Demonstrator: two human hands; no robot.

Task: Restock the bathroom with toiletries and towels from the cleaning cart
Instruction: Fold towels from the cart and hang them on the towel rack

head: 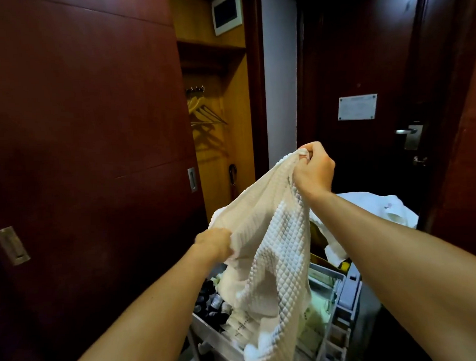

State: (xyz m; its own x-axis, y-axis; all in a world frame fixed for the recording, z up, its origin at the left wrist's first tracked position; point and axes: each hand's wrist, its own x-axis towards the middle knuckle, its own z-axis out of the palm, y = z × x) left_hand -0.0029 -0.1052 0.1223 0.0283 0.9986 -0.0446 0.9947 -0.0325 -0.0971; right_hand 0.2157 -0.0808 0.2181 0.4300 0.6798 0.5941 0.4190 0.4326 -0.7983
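A white waffle-textured towel [271, 249] hangs spread between both hands above the cleaning cart [218, 335]. My right hand [313, 169] pinches its upper corner at shoulder height. Lower and to the left, my left hand [214, 242] grips the towel's other edge. The towel's lower end drapes down into the cart's top tray and hides part of it. Small dark-capped toiletry bottles [208, 300] and pale packets [242, 331] lie in the tray.
A dark red sliding wardrobe door [90, 147] fills the left, with an open closet holding hangers [204, 111] behind it. A dark entrance door with a handle [408, 132] stands ahead. White linen [378, 205] is piled on the cart's far end.
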